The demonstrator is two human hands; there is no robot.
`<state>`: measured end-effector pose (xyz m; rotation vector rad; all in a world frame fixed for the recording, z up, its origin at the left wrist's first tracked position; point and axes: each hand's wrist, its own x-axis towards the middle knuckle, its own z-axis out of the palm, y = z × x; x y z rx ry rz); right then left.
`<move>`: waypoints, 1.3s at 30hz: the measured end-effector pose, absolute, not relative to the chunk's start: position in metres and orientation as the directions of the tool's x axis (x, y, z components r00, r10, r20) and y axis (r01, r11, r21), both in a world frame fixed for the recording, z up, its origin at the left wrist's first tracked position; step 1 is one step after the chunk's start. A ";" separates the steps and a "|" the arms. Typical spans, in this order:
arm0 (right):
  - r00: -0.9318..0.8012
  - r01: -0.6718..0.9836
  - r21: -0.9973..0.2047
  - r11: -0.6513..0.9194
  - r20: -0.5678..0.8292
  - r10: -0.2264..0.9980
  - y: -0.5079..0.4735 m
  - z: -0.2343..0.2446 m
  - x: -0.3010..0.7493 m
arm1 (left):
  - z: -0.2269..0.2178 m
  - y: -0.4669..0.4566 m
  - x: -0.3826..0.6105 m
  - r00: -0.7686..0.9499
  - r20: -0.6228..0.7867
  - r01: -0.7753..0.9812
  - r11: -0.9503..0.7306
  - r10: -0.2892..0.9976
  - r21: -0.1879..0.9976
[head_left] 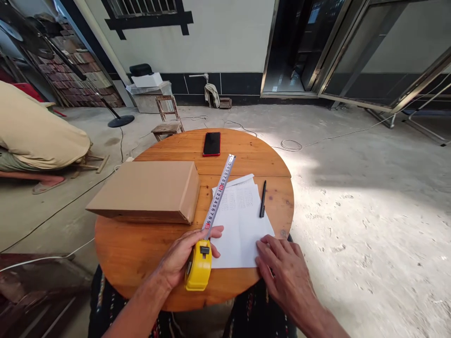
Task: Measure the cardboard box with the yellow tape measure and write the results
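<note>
My left hand [181, 257] grips a yellow tape measure [198, 266] at the near edge of a round wooden table [141, 249]. Its blade [220, 190] is pulled out and runs away from me, over the left edge of some white printed sheets [241, 220], alongside a flat cardboard box [148, 190]. My right hand [285, 272] lies flat with fingers spread on the near right corner of the sheets. A black pen [262, 198] rests on the sheets' right side. A red-cased phone [212, 143] lies face up at the table's far side.
A person in a beige top [35, 129] bends down at the left. A small wooden stool [168, 119] and a fan stand base [120, 121] sit behind the table. Cables [292, 143] trail across the concrete floor. Metal-framed doors [352, 56] are at the far right.
</note>
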<state>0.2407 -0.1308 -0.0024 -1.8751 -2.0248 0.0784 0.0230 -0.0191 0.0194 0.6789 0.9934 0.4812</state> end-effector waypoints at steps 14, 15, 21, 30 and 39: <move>-0.283 0.927 -0.183 0.329 0.238 0.929 -0.092 0.009 0.244 | 0.024 -0.018 0.023 0.495 -0.568 -0.045 0.672 0.658 0.739; -0.316 0.916 -0.180 0.358 0.225 0.922 -0.092 0.007 0.242 | 0.025 -0.019 0.023 0.493 -0.564 -0.056 0.672 0.662 0.739; -0.361 0.912 -0.104 0.396 0.253 0.897 -0.091 -0.009 0.250 | 0.022 -0.021 0.020 0.566 -0.520 -0.104 0.681 0.640 0.725; -0.359 0.923 -0.052 0.380 0.236 0.903 -0.090 0.002 0.247 | 0.024 -0.037 -0.001 0.551 -0.446 -0.197 0.630 0.705 0.751; -0.335 0.910 -0.103 0.401 0.387 0.859 -0.079 -0.002 0.250 | 0.054 -0.069 -0.077 0.467 -0.383 -0.262 0.538 0.797 0.801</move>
